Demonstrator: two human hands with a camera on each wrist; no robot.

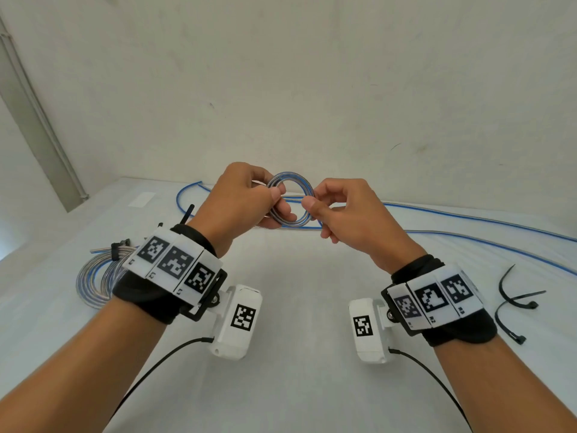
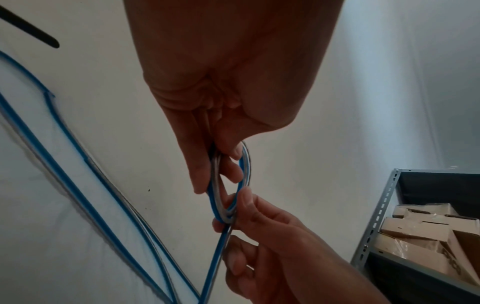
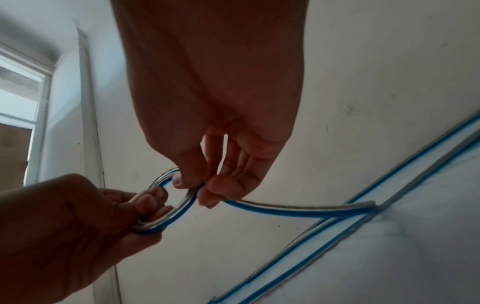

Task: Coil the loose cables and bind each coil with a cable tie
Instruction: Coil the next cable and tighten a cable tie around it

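The white tabletop [image 1: 296, 307] carried most of the loose cable [image 1: 468, 214]: its long axis ran from the far edge out toward the right edge, and it rose from there to my fingers. Near the left edge lay a finished coil [image 1: 93, 282] bound with a black tie, and near the right edge two spare cable ties [image 1: 512, 303] waited, closer to my right hand than my left. Above the middle of the far edge I held the small new coil [image 1: 291, 200] upright between both hands, its free run leaving on the right side. My left hand [image 1: 240, 201] gripped the coil's left rim, thumb on top and fingers curled through the ring. My right hand [image 1: 346, 210] pinched the right rim between thumb and forefinger, just where the incoming strand met it, so I judged the next wrap would be fed by the right.
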